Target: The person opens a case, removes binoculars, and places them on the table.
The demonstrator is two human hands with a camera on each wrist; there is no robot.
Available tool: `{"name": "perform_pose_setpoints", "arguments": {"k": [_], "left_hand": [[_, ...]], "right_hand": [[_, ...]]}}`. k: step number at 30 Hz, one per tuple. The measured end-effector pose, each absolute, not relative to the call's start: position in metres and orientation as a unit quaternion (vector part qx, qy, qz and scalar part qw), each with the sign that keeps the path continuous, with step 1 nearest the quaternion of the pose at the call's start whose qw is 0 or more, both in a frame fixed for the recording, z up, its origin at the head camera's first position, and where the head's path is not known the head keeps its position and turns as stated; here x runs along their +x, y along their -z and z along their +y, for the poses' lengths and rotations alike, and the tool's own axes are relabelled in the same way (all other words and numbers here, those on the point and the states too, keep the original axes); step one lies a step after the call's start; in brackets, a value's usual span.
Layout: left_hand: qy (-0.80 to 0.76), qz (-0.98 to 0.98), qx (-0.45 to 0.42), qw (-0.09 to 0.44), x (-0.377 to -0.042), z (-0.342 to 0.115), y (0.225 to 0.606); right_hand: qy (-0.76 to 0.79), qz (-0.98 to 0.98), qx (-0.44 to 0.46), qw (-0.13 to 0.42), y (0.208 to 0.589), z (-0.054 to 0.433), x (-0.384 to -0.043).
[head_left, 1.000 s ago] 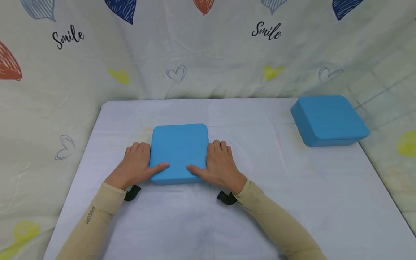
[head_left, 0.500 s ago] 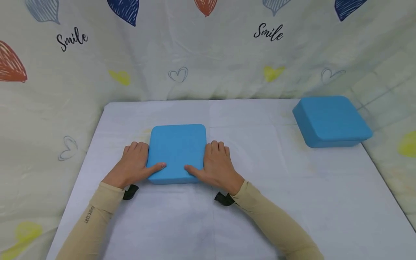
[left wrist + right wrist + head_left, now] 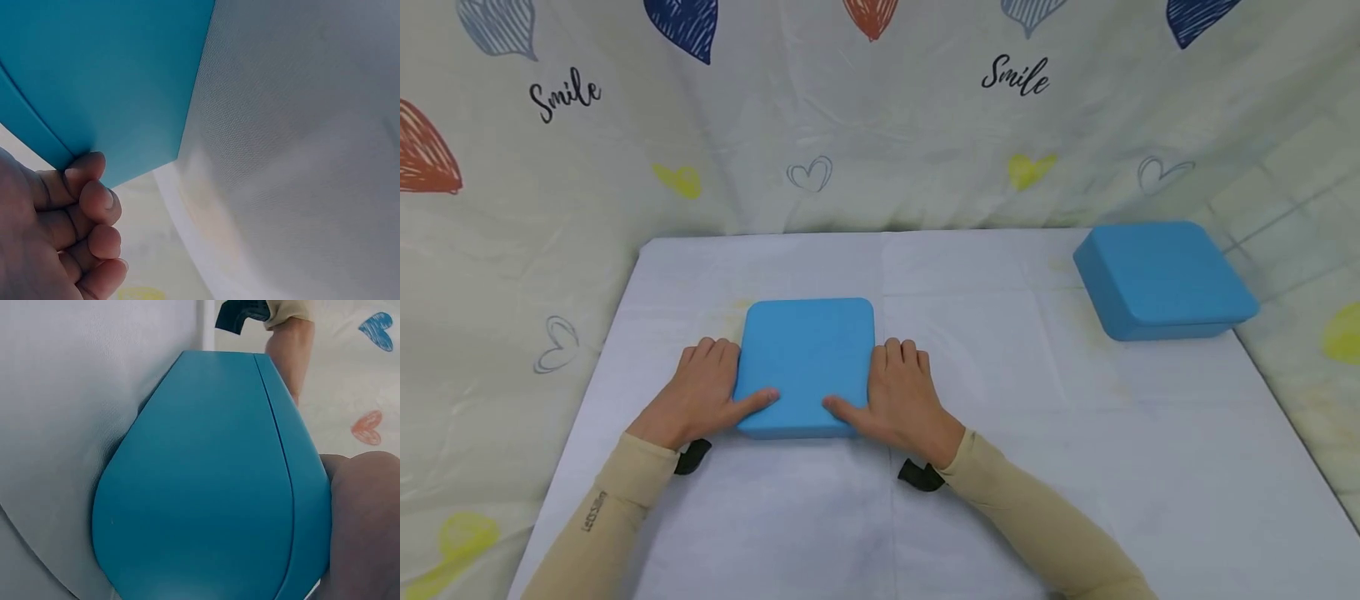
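A blue rectangular lidded box (image 3: pixel 808 354) with rounded corners sits on the white table, left of the middle. My left hand (image 3: pixel 703 390) grips its left side and my right hand (image 3: pixel 904 402) its right side. Both thumbs lie across the top near the front edge. In the left wrist view, curled left fingers (image 3: pixel 94 200) reach the side by the lid seam. Close up in the right wrist view, the front of the box (image 3: pixel 200 475) shows a thin seam under the lid. The lid looks closed, so the inside is hidden.
A second blue box (image 3: pixel 1180 275), similar and also closed, stands at the table's back right corner. The white-covered table (image 3: pixel 1000 467) ends at a patterned cloth (image 3: pixel 910 108) hanging behind and along the sides.
The gripped box has shifted slightly toward me and a little left, both hands moving with it. Their grip looks the same. The second box has stayed in place.
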State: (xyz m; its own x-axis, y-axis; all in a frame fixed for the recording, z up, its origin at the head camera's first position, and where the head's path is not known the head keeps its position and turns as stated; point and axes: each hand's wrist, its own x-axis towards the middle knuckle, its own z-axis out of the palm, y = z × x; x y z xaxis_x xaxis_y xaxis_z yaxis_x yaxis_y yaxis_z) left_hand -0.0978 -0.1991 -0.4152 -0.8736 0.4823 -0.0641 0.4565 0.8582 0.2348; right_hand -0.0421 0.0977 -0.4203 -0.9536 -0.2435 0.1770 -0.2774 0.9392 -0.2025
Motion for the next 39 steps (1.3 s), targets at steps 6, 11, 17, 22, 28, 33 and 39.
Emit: {"name": "perform_pose_setpoints", "arguments": {"k": [6,11,17,22,28,33,39], "left_hand": [[-0.104,0.960,0.253,0.062,-0.100,-0.199,0.417],[-0.102,0.958,0.252,0.090,-0.105,-0.203,0.417],[-0.197,0.954,0.201,0.101,-0.116,-0.209,0.421],[-0.270,0.943,0.181,0.067,-0.120,-0.205,0.426],[-0.318,0.933,0.163,0.039,-0.123,-0.199,0.428],[-0.357,0.921,0.144,0.065,-0.124,-0.196,0.426],[-0.377,0.911,0.126,0.108,-0.123,-0.197,0.421]], "right_hand": [[-0.115,-0.983,0.133,0.053,0.420,0.102,-0.041],[-0.140,-0.983,0.119,-0.009,0.416,0.107,-0.041],[-0.176,-0.979,0.091,-0.042,0.408,0.106,-0.047],[-0.198,-0.976,0.073,-0.045,0.406,0.106,-0.052],[-0.246,-0.967,0.061,-0.030,0.408,0.107,-0.057],[-0.280,-0.958,0.051,-0.027,0.407,0.108,-0.061],[-0.340,-0.939,0.034,-0.030,0.409,0.111,-0.065]]}}
